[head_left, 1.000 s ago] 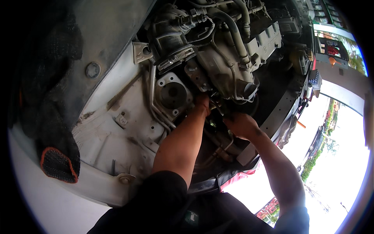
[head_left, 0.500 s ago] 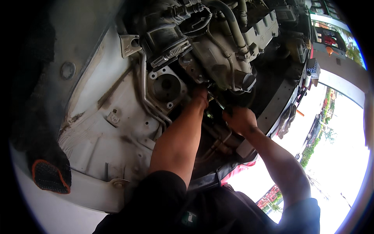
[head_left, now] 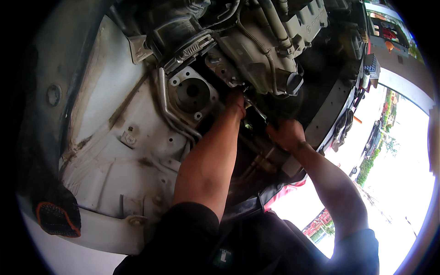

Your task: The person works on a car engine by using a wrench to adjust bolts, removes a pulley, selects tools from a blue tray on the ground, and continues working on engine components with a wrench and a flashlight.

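Deep in the engine bay, my left hand [head_left: 235, 100] reaches in beside the engine block, just below a metal mounting bracket [head_left: 223, 72]. Its fingers are hidden among dark parts. A slim shiny wrench [head_left: 257, 109] slants from near that hand down to the right. The far end of the wrench is lost in shadow by the bracket. My right hand [head_left: 286, 134] is closed round the wrench's dark handle end, which it mostly covers. Above both hands sits the grey engine cover [head_left: 256, 59] with a ribbed hose [head_left: 252, 43].
To the left are a round-holed metal mount [head_left: 193, 93], a bent metal pipe [head_left: 166, 98] and the pale inner body panel [head_left: 110, 151]. A black cloth with an orange edge [head_left: 57, 217] hangs at lower left. A patterned box [head_left: 371, 65] and dark cloth [head_left: 342, 130] lie along the right edge.
The view has shifted, so the engine parts sit higher and a little left. My right hand has moved slightly right and away from my left, showing more of the wrench's shaft.
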The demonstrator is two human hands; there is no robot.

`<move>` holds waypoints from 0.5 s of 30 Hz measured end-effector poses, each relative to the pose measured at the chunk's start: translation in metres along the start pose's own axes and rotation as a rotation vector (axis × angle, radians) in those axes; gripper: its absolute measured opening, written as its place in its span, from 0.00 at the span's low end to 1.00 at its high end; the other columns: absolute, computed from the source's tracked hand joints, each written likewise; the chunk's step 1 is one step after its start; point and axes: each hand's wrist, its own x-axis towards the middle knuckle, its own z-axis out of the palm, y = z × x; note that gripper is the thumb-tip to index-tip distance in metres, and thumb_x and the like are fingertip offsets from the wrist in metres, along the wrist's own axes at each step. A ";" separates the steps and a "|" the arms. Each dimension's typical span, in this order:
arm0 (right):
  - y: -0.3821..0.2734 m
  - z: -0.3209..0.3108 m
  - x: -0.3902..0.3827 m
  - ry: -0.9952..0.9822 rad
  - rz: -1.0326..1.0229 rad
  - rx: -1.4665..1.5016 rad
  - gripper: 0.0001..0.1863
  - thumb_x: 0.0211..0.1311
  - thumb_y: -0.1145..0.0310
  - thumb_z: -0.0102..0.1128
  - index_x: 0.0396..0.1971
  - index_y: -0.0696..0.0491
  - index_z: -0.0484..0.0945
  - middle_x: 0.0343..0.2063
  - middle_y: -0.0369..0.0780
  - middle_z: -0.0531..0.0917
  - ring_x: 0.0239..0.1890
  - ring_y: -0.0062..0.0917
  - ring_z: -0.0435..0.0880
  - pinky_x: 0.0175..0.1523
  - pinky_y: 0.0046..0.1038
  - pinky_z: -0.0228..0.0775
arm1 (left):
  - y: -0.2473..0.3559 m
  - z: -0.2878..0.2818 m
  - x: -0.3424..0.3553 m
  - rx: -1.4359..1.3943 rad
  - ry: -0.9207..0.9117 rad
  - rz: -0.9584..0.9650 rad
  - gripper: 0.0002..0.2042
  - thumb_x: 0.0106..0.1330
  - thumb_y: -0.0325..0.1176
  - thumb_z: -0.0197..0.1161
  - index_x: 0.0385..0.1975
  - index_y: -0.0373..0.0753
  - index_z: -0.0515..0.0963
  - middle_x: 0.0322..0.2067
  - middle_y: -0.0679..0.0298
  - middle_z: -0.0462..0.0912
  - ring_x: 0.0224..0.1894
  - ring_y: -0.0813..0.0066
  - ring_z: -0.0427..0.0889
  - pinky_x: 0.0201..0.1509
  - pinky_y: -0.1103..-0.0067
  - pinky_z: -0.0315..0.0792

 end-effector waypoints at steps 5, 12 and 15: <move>-0.003 -0.008 -0.004 0.054 -0.038 0.008 0.28 0.60 0.45 0.52 0.42 0.57 0.78 0.33 0.51 0.85 0.40 0.45 0.85 0.46 0.43 0.76 | -0.002 0.000 0.004 0.000 -0.001 0.081 0.15 0.67 0.40 0.54 0.45 0.35 0.77 0.36 0.58 0.80 0.37 0.65 0.78 0.41 0.65 0.71; -0.007 -0.011 -0.006 0.040 -0.067 0.017 0.28 0.59 0.47 0.52 0.44 0.58 0.78 0.35 0.52 0.85 0.41 0.45 0.84 0.48 0.43 0.76 | -0.019 -0.020 0.045 0.145 0.080 0.160 0.13 0.69 0.37 0.52 0.43 0.35 0.78 0.39 0.54 0.82 0.40 0.64 0.81 0.41 0.68 0.73; -0.017 -0.015 -0.007 0.018 -0.081 0.029 0.24 0.59 0.49 0.53 0.40 0.56 0.79 0.35 0.51 0.84 0.41 0.45 0.84 0.48 0.42 0.76 | -0.020 -0.019 0.046 0.290 0.131 0.182 0.12 0.68 0.36 0.53 0.41 0.36 0.80 0.41 0.52 0.82 0.43 0.62 0.82 0.43 0.69 0.76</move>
